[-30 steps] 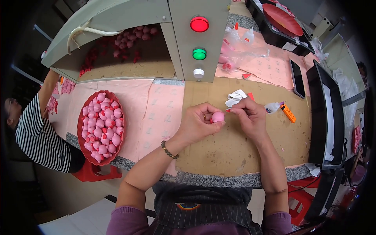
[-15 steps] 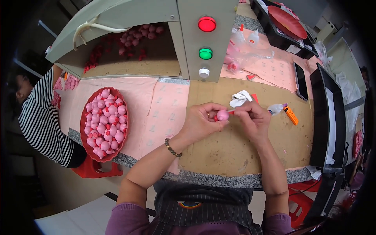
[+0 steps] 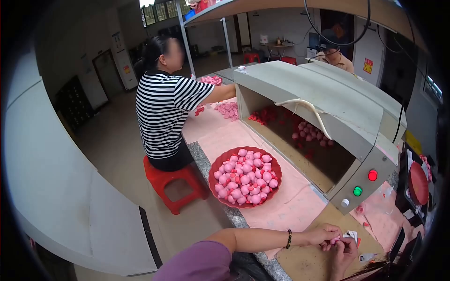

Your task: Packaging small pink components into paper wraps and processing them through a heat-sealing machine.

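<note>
From the left, I see a co-worker in a striped shirt (image 3: 164,112) on a red stool (image 3: 171,180), then a red bowl (image 3: 276,180) heaped with pink pieces (image 3: 245,178), so plenty looks left to do. My left hand (image 3: 321,234) and right hand (image 3: 344,250) meet low at the table (image 3: 304,262), fingers pinched narrowly on one small pink piece (image 3: 335,240); that one seems mid-work.

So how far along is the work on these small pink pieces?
Done: cannot tell; no finished pile is distinguishable. In hand: the left hand and right hand pinch one small pink piece over the brown board. Left: the red tray is heaped with pink pieces.
</note>
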A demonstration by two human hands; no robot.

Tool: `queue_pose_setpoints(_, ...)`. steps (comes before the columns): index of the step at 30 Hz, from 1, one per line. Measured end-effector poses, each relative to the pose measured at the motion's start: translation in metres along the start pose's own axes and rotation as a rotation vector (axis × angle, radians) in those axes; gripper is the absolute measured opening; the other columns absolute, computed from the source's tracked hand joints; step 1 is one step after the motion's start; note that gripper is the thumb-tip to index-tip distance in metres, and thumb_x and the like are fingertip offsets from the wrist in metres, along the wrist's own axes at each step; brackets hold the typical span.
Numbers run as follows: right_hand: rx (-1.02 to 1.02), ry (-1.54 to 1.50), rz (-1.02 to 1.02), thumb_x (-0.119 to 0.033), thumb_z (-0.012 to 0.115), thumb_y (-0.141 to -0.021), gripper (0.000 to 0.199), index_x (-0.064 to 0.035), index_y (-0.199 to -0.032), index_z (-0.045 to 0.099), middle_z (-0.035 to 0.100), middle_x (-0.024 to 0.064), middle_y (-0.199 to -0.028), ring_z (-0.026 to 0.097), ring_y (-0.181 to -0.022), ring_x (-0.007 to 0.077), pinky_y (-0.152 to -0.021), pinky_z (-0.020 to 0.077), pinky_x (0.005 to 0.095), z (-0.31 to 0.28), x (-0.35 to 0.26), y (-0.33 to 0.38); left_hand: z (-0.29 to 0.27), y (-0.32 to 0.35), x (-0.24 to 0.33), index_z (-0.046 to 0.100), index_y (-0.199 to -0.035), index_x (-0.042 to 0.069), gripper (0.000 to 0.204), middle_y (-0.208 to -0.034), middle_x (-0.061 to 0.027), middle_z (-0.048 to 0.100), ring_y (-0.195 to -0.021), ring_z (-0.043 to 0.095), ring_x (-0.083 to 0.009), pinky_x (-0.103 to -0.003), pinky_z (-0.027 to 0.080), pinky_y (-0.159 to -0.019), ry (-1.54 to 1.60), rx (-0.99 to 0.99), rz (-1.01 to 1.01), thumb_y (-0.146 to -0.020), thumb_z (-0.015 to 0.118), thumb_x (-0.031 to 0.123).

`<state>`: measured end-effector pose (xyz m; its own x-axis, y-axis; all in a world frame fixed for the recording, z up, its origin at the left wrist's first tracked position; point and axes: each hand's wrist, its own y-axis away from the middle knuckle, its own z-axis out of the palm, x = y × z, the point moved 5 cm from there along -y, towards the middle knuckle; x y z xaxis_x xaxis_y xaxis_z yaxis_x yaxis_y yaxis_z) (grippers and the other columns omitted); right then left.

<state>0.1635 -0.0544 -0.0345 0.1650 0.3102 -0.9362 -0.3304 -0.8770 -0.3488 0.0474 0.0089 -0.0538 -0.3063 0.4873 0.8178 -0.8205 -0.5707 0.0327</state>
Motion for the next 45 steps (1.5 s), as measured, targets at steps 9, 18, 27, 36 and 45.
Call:
queue_pose_setpoints(9, 0.028, 0.171, 0.045, -0.002, 0.051, -0.087, 0.012, 0.0002, -0.079, 0.06, 0.058, 0.0093, -0.067, 0.057, -0.059, 0.0175, -0.055, 0.0476, 0.0311, 0.008, -0.012, -0.012, 0.0, -0.009, -0.013, 0.04, -0.091, 0.014, 0.021, -0.066, 0.0048, 0.036, -0.051, 0.03, -0.0035, -0.017, 0.023, -0.041, -0.121, -0.063, 0.06, -0.098, 0.033, 0.033)
queue_pose_setpoints(18, -0.017, -0.052, 0.157, -0.01, 0.056, -0.088, 0.014, -0.0012, -0.098, 0.06, 0.061, 0.0142, -0.085, 0.06, -0.068, 0.0191, -0.064, 0.051, 0.0248, 0.03, -0.01, 0.007, -0.001, -0.005, -0.002, 0.04, -0.089, 0.012, 0.024, -0.06, 0.0035, 0.037, -0.046, 0.033, -0.0042, -0.017, 0.026, -0.039, -0.002, 0.007, 0.059, -0.096, 0.036, 0.034)
queue_pose_setpoints(27, -0.015, -0.314, 0.253, -0.009, 0.049, -0.091, 0.021, -0.0071, -0.071, 0.042, 0.042, 0.0004, -0.051, 0.03, -0.033, 0.0058, -0.03, 0.0216, 0.0192, 0.038, -0.016, -0.016, -0.012, -0.009, -0.003, 0.039, -0.084, 0.005, 0.031, -0.058, -0.0022, 0.043, -0.042, 0.044, -0.012, -0.026, 0.036, -0.037, -0.441, 0.35, 0.613, -0.097, 0.034, 0.032)
queue_pose_setpoints(36, -0.163, 0.419, -0.235, -0.011, 0.054, -0.088, 0.01, -0.0025, -0.086, 0.057, 0.054, 0.006, -0.072, 0.047, -0.055, 0.0115, -0.047, 0.038, 0.0243, 0.052, -0.072, -0.006, 0.001, 0.0, -0.003, 0.042, -0.084, 0.01, 0.033, -0.054, 0.0017, 0.033, -0.036, 0.028, -0.0075, -0.023, 0.021, -0.031, -0.048, 0.116, -0.007, -0.097, 0.03, 0.038)
queue_pose_setpoints(45, -0.042, 0.318, 0.461, -0.012, 0.055, -0.087, 0.011, -0.0015, -0.086, 0.057, 0.057, 0.0092, -0.074, 0.051, -0.06, 0.0219, -0.055, 0.0418, 0.0327, 0.035, -0.015, -0.006, -0.017, -0.024, -0.02, 0.041, -0.082, 0.002, 0.038, -0.056, -0.0091, 0.049, -0.042, 0.047, -0.0194, -0.031, 0.039, -0.04, -0.564, 0.49, 0.764, -0.097, 0.029, 0.034)
